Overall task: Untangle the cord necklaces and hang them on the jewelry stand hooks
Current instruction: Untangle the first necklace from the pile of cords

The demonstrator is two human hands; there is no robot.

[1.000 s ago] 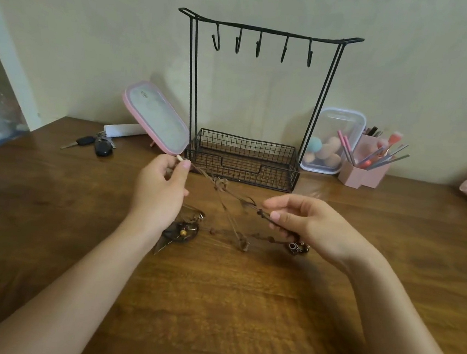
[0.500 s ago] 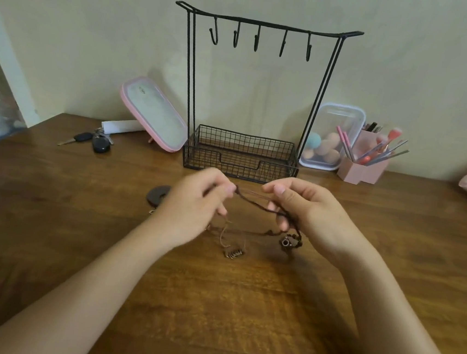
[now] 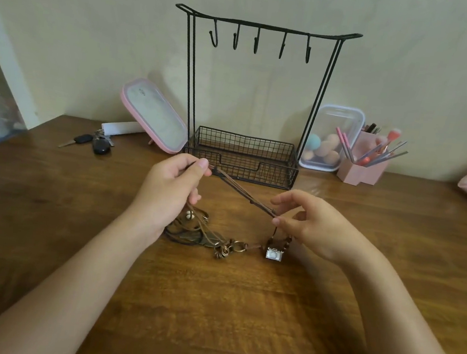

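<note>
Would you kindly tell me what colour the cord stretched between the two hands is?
The cord is brown, seen best in the head view.

One head-worn wide-angle view looks forward and down from close behind the left grip (image 3: 168,190) and right grip (image 3: 318,228), toward the wall (image 3: 97,35) beyond.

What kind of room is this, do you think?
Probably a dressing table at home: a black wire jewelry stand, a pink holder of makeup brushes and a clear plastic box of makeup sponges stand on a brown wooden tabletop.
</note>
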